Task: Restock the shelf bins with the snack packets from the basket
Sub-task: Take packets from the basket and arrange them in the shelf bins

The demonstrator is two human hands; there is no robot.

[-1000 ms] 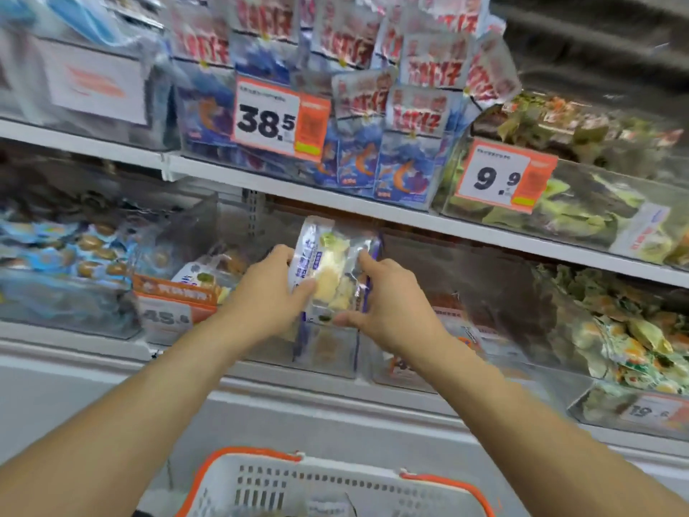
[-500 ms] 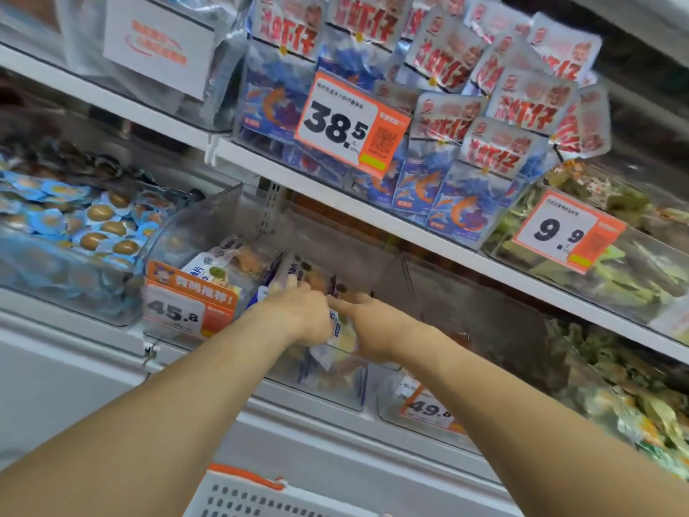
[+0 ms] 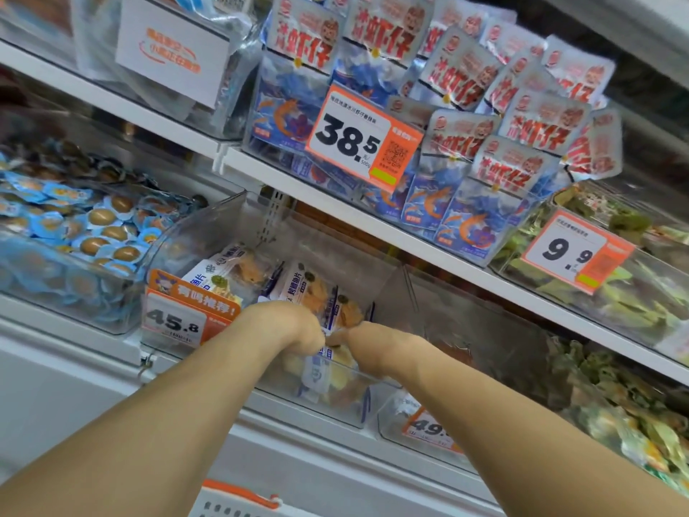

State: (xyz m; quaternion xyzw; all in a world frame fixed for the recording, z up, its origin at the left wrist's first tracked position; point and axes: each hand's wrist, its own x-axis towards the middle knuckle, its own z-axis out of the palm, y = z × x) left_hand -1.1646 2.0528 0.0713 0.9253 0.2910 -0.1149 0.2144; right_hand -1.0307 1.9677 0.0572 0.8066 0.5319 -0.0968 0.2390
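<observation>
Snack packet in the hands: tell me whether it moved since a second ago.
Yes. The snack packet went from held up above the clear bin's front wall down inside it, behind that wall.

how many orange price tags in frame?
4: the 38.5 tag on the upper shelf, the 9.9 tag at right, the 45.8 tag lower left, the 49 tag partly behind the right arm.

White shelf (image 3: pixel 428 251) under clear bins (image 3: pixel 335 401)

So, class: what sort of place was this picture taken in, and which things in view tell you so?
Most likely a shop's snack aisle. Orange price tags hang on the shelf fronts, clear bins hold rows of identical snack packets, and the rim of a shopping basket shows at the bottom edge.
</observation>
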